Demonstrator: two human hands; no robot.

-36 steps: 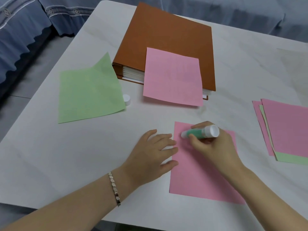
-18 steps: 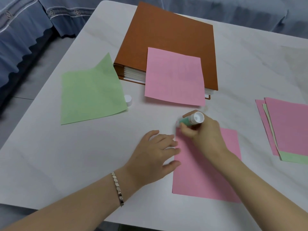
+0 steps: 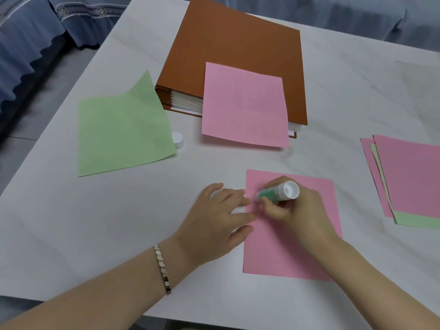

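The right hand (image 3: 302,210) is gripping a green glue stick with a white end (image 3: 277,192), fingers curled round its barrel. The tip is pressing near the left edge of the square pink paper sheet (image 3: 285,253), which is lying flat on the white table (image 3: 95,234). Half a second ago the tip was sitting at the sheet's top left corner. Now it is travelling back down, so that edge is probably getting a second pass of glue. The left hand (image 3: 214,217) is lying spread, fingertips pinning the same edge. Farther out, a small white cap (image 3: 178,140) is sitting beside a green paper sheet (image 3: 123,129).
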